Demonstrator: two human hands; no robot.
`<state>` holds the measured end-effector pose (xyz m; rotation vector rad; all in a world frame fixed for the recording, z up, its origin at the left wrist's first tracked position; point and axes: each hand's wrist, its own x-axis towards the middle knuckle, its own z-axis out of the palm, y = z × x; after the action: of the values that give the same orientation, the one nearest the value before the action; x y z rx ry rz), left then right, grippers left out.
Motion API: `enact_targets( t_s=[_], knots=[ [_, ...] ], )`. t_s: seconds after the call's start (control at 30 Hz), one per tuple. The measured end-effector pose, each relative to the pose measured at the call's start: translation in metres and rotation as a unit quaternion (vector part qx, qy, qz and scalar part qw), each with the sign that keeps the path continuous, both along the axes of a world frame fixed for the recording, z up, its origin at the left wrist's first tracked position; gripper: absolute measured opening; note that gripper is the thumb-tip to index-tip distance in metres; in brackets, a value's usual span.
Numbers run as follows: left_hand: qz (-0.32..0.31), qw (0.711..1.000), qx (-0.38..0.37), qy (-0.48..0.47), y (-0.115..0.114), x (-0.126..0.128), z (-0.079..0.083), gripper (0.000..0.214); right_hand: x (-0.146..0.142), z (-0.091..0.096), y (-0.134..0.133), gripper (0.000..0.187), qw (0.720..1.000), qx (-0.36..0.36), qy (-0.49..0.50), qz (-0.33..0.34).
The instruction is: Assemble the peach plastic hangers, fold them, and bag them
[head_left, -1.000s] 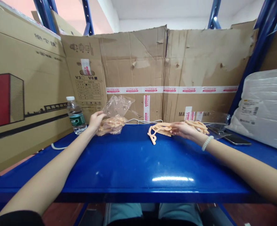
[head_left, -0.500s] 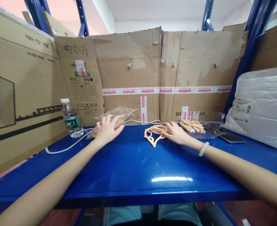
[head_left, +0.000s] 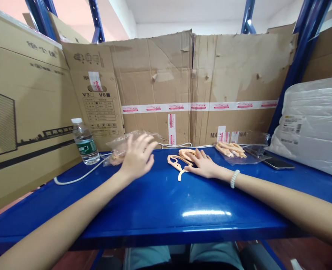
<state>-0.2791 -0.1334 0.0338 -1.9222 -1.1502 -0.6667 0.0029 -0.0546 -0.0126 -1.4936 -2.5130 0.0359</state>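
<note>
**Right hand flat on loose pieces, left hand spread by left bag**

Near: legs (head_left: 149,257) under the shelf's near edge. Broad stretch of blue shelf (head_left: 160,202) runs from that edge to the hands; side-to-side room there too.

Mid: right hand (head_left: 204,165), bracelet (head_left: 234,179) on wrist, palm down, fingers extended over the loose peach pieces (head_left: 185,152), not closed round them. Pieces are mid-shelf, well in from the near edge, poking out left of the hand. Left hand (head_left: 138,159) blurred, fingers spread, grip open; overlaps left bag (head_left: 118,144), can't tell if touching. Strip of shelf between left hand and pieces.

Left: cable (head_left: 76,180) loops on the shelf by the bottle (head_left: 86,144); carton (head_left: 36,105) walls that side.

Right: right bag (head_left: 230,150), peach pieces inside, just beyond right hand. Phone (head_left: 279,163) beside it, then white pack (head_left: 315,131) bounding that side.

Far: cardboard (head_left: 157,86) closes off the back edge, near the pieces.
</note>
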Motion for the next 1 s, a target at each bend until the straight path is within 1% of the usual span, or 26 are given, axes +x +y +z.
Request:
enact_targets(
  t_s=[0.03,0.07,0.13,0.17,0.23,0.3,0.37,0.43,0.47,0.53,0.57,0.6,0.67,0.73,0.8,0.9,1.0],
  knots=[
    [-0.062,0.997,-0.026,0.022,-0.004,0.009,-0.003,0.036,-0.002,0.000,0.004,0.083,1.000,0.003,-0.003,0.012],
    [-0.110,0.991,-0.066,0.034,-0.007,0.018,-0.006,0.034,-0.005,0.000,0.009,0.080,1.000,0.003,-0.006,0.024],
    [-0.165,0.971,-0.165,0.043,-0.010,0.029,-0.015,0.031,-0.010,0.002,0.021,0.076,0.999,-0.003,-0.009,0.051],
    [-0.173,0.962,-0.208,0.041,-0.010,0.031,-0.019,0.030,-0.013,0.004,0.029,0.073,0.998,-0.006,-0.010,0.066],
    [-0.167,0.950,-0.263,0.030,-0.007,0.030,-0.027,0.028,-0.018,0.006,0.045,0.068,0.995,-0.010,-0.016,0.094],
    [-0.148,0.947,-0.283,0.014,-0.003,0.026,-0.031,0.029,-0.022,0.008,0.061,0.062,0.993,-0.011,-0.024,0.111],
    [-0.132,0.948,-0.291,0.007,0.000,0.022,-0.032,0.030,-0.024,0.009,0.074,0.057,0.994,-0.001,-0.028,0.109],
    [-0.125,0.947,-0.295,0.005,0.000,0.021,-0.032,0.030,-0.026,0.010,0.079,0.054,0.993,0.049,-0.017,0.109],
    [-0.123,0.946,-0.298,0.006,0.000,0.022,-0.032,0.031,-0.027,0.011,0.079,0.050,0.989,0.087,-0.002,0.119],
    [-0.119,0.944,-0.309,0.006,-0.001,0.024,-0.032,0.032,-0.030,0.014,0.070,0.040,0.973,0.165,0.040,0.158],
    [-0.114,0.943,-0.314,0.002,-0.001,0.024,-0.033,0.034,-0.033,0.016,0.062,0.036,0.963,0.190,0.056,0.184],
    [-0.106,0.942,-0.319,-0.005,0.000,0.025,-0.034,0.036,-0.036,0.017,0.053,0.032,0.955,0.199,0.065,0.209],
    [-0.084,0.940,-0.330,-0.029,0.005,0.023,-0.037,0.041,-0.045,0.020,0.033,0.029,0.951,0.182,0.050,0.244],
    [-0.062,0.937,-0.337,-0.061,0.013,0.018,-0.040,0.046,-0.055,0.019,0.017,0.031,0.959,0.158,0.022,0.236],
    [-0.059,0.936,-0.333,-0.093,0.022,0.010,-0.043,0.044,-0.063,0.015,0.008,0.029,0.965,0.154,0.008,0.212],
    [-0.069,0.939,-0.310,-0.135,0.033,-0.003,-0.045,0.040,-0.071,0.009,0.009,0.023,0.968,0.150,0.023,0.200],
    [-0.087,0.940,-0.303,-0.133,0.040,-0.012,-0.046,0.046,-0.071,0.008,0.018,0.023,0.967,0.125,0.031,0.222]
  ],
)
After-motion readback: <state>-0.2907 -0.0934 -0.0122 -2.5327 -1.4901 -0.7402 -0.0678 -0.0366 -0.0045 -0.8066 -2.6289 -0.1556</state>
